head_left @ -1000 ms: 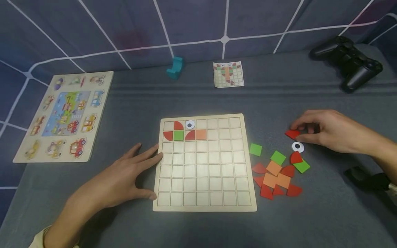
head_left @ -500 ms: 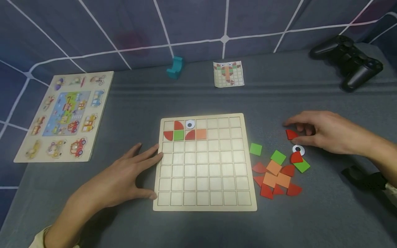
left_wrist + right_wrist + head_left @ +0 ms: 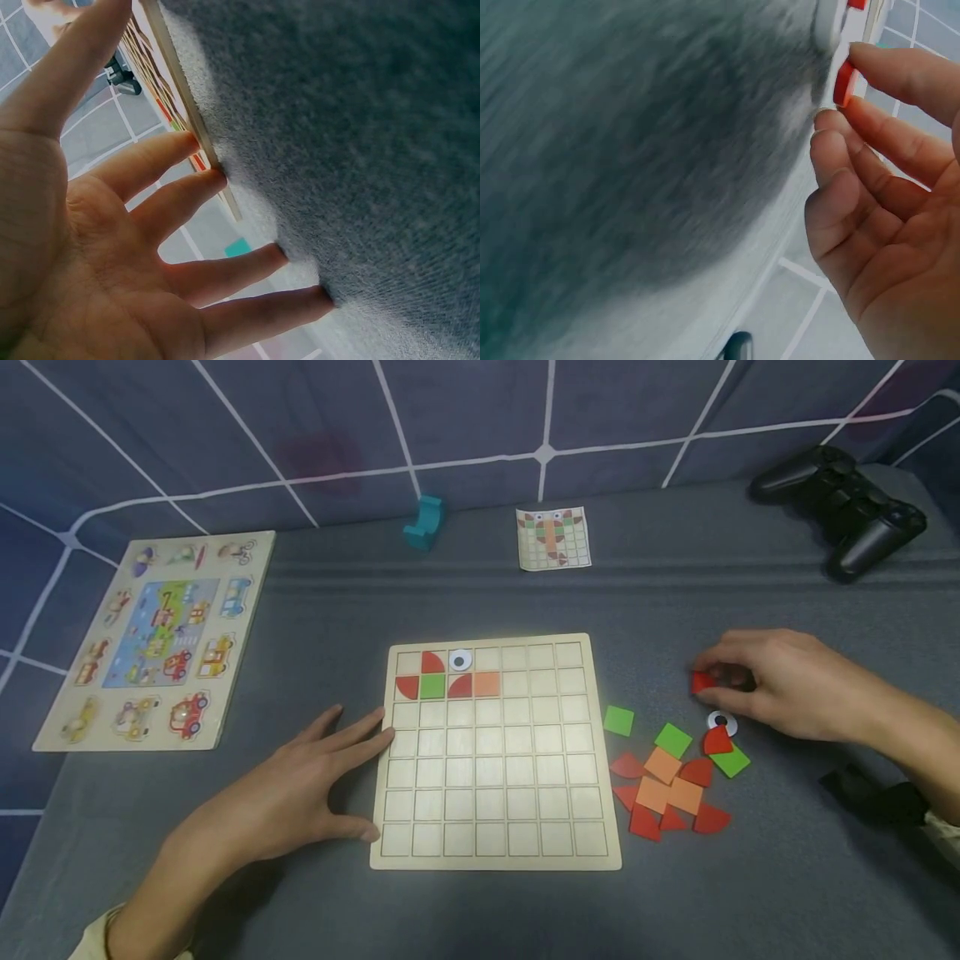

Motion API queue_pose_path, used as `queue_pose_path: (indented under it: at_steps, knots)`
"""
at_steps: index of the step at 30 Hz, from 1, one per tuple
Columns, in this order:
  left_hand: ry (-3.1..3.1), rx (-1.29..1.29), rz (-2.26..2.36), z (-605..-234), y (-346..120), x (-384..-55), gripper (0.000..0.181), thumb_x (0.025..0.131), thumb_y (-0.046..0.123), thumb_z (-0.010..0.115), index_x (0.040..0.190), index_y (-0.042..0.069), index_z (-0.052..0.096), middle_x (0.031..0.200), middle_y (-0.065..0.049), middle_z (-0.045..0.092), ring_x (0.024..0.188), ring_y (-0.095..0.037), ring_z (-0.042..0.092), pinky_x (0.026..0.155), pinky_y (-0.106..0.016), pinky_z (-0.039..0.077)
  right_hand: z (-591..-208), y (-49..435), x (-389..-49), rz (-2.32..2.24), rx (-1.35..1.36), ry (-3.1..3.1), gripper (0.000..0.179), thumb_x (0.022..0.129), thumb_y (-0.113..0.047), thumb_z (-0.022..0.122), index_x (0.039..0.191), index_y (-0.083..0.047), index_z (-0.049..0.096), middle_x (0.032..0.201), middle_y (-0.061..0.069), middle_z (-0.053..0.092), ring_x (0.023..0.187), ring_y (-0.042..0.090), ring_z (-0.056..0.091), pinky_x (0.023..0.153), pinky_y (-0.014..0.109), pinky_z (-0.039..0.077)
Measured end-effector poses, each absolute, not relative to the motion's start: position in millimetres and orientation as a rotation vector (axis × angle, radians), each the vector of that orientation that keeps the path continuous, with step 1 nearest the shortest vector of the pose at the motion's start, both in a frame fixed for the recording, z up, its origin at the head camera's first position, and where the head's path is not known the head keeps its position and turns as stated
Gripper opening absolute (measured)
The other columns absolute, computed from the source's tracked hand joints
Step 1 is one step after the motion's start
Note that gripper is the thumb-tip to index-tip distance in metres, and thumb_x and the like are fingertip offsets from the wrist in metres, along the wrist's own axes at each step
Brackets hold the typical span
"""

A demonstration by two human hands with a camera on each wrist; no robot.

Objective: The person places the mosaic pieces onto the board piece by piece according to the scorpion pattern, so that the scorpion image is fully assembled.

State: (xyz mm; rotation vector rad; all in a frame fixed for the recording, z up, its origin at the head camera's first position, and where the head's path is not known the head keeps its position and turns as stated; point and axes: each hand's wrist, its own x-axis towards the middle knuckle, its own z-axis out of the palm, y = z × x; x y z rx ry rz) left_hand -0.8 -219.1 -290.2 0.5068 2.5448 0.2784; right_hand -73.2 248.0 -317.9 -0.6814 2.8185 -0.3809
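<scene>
A wooden grid board [image 3: 491, 743] lies on the dark grey cloth, with several red, green and orange tiles and a white eye disc [image 3: 461, 661] set in its top two rows. My left hand [image 3: 288, 793] has its fingers spread, thumb and fingertips touching the board's left edge. To the right of the board, my right hand [image 3: 791, 685] pinches a red quarter-circle tile [image 3: 844, 82] between thumb and index finger. Just below that hand lie another eye disc [image 3: 722, 721], a red quarter-circle tile [image 3: 717, 741] and a green square tile [image 3: 731, 762].
Loose orange square tiles [image 3: 654, 795] and red tiles [image 3: 645, 823] are heaped at the board's right side. Farther back are a small pattern card [image 3: 553, 550], a teal block [image 3: 425, 524] and a black game controller [image 3: 838, 510]. A picture puzzle [image 3: 161, 635] lies at left.
My right fingers loosened around the red quarter-circle tile, which turned a little, and then closed on it again. My left hand and the board have stayed in place.
</scene>
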Motion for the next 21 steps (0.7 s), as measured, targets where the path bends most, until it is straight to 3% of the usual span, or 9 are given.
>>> queue_pose_path:
  at_steps: [10,21]
  knots:
    - [2.556,0.524,0.269,-291,-219,-1,0.108,0.060,0.070,0.078,0.151,0.023,0.043,0.161,-0.001,0.027,0.141,-0.053,0.018,0.097,-0.074,0.030,-303,210,-70,-0.509,-0.856,2.778,0.025,0.083,-0.018,0.081,0.106,-0.014,0.074,0.088,-0.006,0.061,0.068,0.008,0.050,0.062,0.031,0.045]
    - [2.553,0.524,0.273,-291,-219,-1,0.108,0.060,0.069,0.079,0.152,0.024,0.042,0.161,-0.001,0.027,0.141,-0.053,0.017,0.096,-0.074,0.030,-295,145,-82,-0.697,-1.069,2.658,0.019,0.086,-0.011,0.076,0.105,-0.009,0.074,0.090,-0.001,0.063,0.074,0.014,0.053,0.069,0.033,0.046]
